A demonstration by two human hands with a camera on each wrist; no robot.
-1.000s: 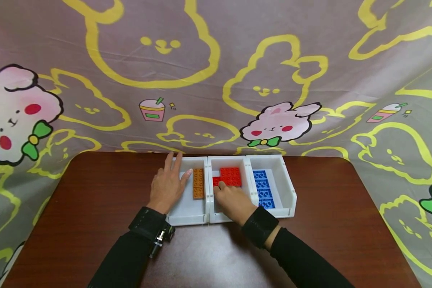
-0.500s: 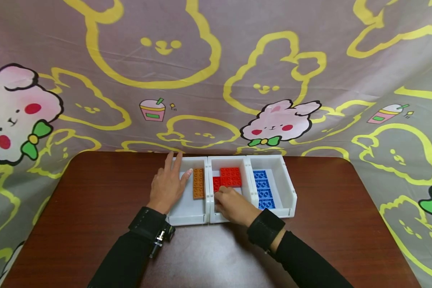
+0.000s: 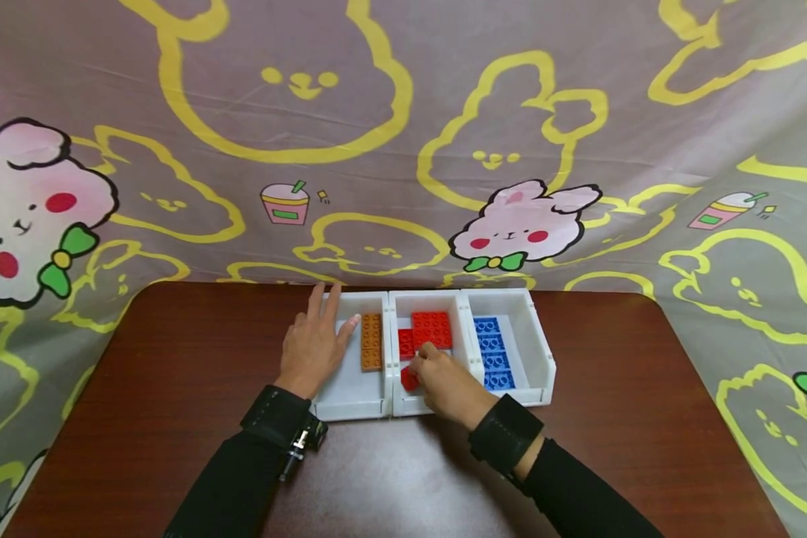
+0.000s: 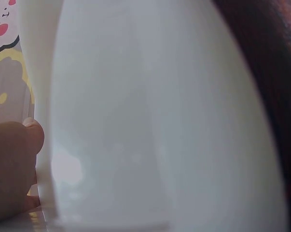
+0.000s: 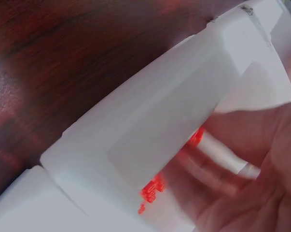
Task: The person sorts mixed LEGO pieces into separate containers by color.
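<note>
The step in hand looks like lifting 1 small red brick out of the middle bin, the centre one of 3 white bins set side by side on the table. The right hand has its fingers curled down onto this brick, seemingly pinching it near the bin's front left corner; the right wrist view is too blurred to confirm the grip. The brick appears tipped up on an edge, a corner pointing toward the bin's front wall; its long axis cannot be told, since the hand covers most of it. The other red bricks lie flat further back, studs up. The left hand lies flat and open on the left bin's outer wall, thumb over the rim beside the orange bricks. Next, I judge, calls for a firm pinch and a clean lift past the bin's front wall
</note>
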